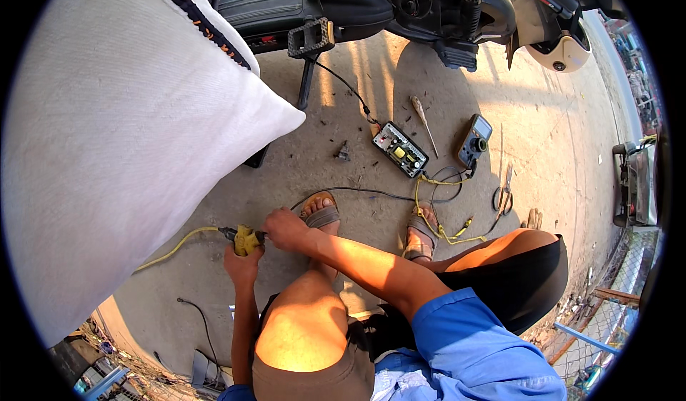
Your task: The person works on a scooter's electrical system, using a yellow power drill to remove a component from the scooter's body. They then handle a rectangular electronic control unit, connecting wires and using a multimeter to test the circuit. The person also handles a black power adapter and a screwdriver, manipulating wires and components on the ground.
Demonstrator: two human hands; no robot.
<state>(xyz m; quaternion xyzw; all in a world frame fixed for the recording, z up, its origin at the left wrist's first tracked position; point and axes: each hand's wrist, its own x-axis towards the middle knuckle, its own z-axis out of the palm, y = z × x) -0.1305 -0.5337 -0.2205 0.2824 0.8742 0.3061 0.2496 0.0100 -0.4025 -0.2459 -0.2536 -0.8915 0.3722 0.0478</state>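
Observation:
My left hand (242,265) is closed around a yellow extension-cord socket (246,241), whose yellow cord (175,246) runs off to the left. Against the socket's right side is a black plug (260,237), pinched in my right hand (284,229). Whether its pins are fully in the socket I cannot tell. From my right hand a black cable (357,189) runs along the ground past my feet. Farther out lies an opened charger (400,149) with its circuit board showing. Yellow test leads (421,202) trail between it and a grey multimeter (474,141).
A screwdriver (424,124) and scissors (504,192) lie on the concrete. A parked motorbike (357,8) stands at the far side, with a helmet (561,54) at its right. White cloth (143,136) fills the left. A loose black cable (204,315) lies at lower left.

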